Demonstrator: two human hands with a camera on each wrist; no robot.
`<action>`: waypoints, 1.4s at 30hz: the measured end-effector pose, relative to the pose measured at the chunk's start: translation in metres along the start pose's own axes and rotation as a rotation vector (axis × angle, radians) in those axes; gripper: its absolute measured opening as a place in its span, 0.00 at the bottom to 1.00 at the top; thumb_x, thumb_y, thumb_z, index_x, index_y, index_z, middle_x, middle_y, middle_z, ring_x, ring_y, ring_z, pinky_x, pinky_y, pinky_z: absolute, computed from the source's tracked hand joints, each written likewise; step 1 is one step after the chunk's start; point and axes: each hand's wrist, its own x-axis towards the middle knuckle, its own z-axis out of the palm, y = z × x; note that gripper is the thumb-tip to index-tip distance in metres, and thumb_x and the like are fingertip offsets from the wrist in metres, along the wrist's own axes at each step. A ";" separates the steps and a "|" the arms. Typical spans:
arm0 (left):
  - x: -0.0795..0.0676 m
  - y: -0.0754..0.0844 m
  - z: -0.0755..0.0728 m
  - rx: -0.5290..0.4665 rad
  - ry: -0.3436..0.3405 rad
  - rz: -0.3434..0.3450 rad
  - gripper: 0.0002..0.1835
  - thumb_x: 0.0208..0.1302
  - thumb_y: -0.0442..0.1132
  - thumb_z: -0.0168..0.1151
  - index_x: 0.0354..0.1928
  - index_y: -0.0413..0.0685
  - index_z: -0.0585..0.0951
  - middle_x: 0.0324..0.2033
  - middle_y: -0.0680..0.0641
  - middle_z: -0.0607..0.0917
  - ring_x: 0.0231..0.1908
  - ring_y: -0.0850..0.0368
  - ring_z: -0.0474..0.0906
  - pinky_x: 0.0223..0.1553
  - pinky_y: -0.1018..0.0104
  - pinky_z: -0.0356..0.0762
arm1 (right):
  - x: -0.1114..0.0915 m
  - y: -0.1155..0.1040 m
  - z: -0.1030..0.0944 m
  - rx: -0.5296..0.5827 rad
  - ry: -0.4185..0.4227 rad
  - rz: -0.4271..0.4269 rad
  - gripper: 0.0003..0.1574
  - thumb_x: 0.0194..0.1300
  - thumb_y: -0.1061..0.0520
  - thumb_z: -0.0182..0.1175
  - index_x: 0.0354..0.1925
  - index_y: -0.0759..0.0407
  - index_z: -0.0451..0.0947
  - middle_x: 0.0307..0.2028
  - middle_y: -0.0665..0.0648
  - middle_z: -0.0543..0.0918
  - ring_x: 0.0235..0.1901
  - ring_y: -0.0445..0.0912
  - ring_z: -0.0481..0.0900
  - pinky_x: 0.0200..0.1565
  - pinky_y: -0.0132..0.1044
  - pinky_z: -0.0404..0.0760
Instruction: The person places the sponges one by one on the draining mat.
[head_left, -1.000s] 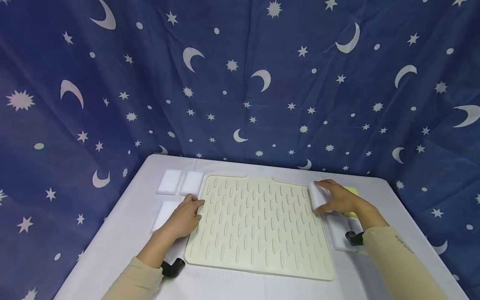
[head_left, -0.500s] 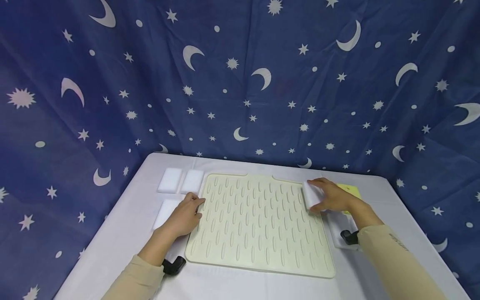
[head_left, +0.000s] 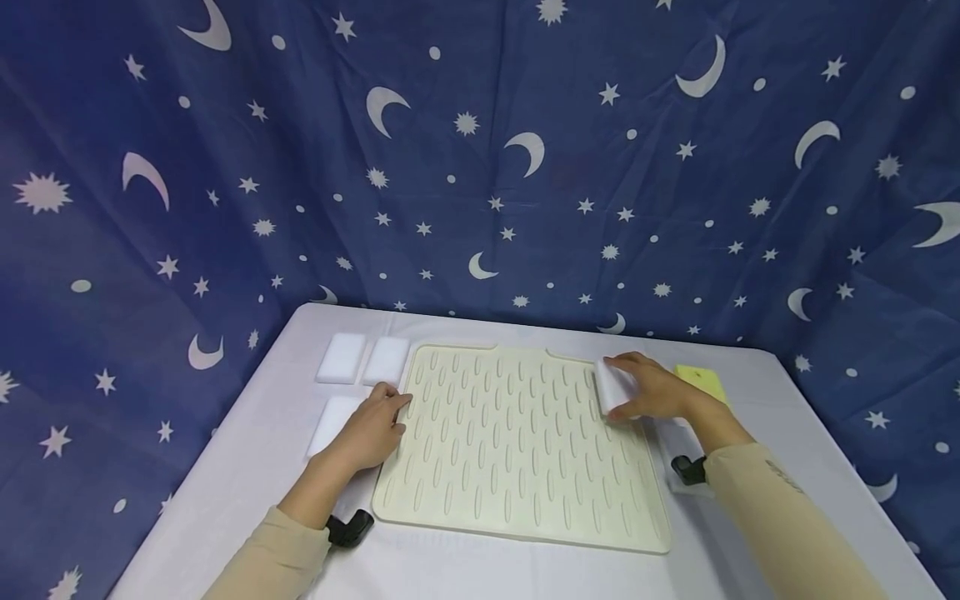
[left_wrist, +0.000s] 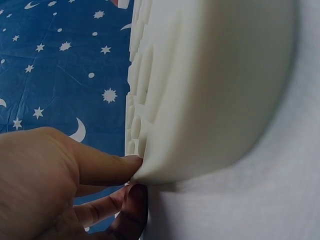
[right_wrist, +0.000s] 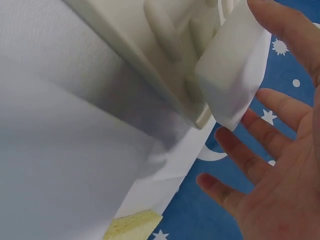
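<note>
A cream draining mat with raised oval ridges lies on the white-covered table. At its left edge, my left hand pinches the rim, one digit on top and others bent at the side, as the left wrist view shows closely. My right hand grips a white sponge block between thumb and fingers, over the mat's far right corner. In the right wrist view the block is tilted against or just above the ridges; which of these I cannot tell.
Three white sponge blocks lie left of the mat: one at the far left, another beside it, and one partly behind my left hand. A yellow sponge and a partly hidden white block lie to the right. A starry curtain hangs behind.
My right hand has moved left with the white sponge block, from the mat's right edge onto its far right corner. More of the yellow sponge shows. My left hand has stayed put.
</note>
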 end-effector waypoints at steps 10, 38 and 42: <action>-0.001 -0.001 0.001 -0.004 0.001 -0.004 0.26 0.69 0.30 0.61 0.68 0.32 0.75 0.64 0.36 0.73 0.54 0.43 0.76 0.59 0.45 0.77 | 0.008 -0.010 0.002 -0.016 -0.017 0.026 0.72 0.47 0.39 0.83 0.79 0.61 0.58 0.77 0.71 0.59 0.75 0.68 0.58 0.72 0.67 0.62; 0.002 -0.002 0.002 -0.004 -0.015 -0.009 0.27 0.70 0.31 0.61 0.70 0.33 0.74 0.65 0.36 0.72 0.56 0.42 0.76 0.62 0.44 0.76 | 0.012 -0.010 0.009 -0.027 -0.008 0.021 0.71 0.47 0.38 0.83 0.78 0.63 0.61 0.74 0.70 0.64 0.72 0.67 0.63 0.71 0.66 0.64; 0.002 -0.001 0.001 -0.005 -0.017 -0.015 0.27 0.70 0.31 0.61 0.70 0.33 0.74 0.64 0.36 0.72 0.54 0.44 0.76 0.60 0.45 0.76 | 0.012 -0.010 0.011 -0.017 -0.009 0.030 0.72 0.46 0.38 0.83 0.79 0.63 0.60 0.74 0.70 0.63 0.72 0.67 0.62 0.71 0.66 0.65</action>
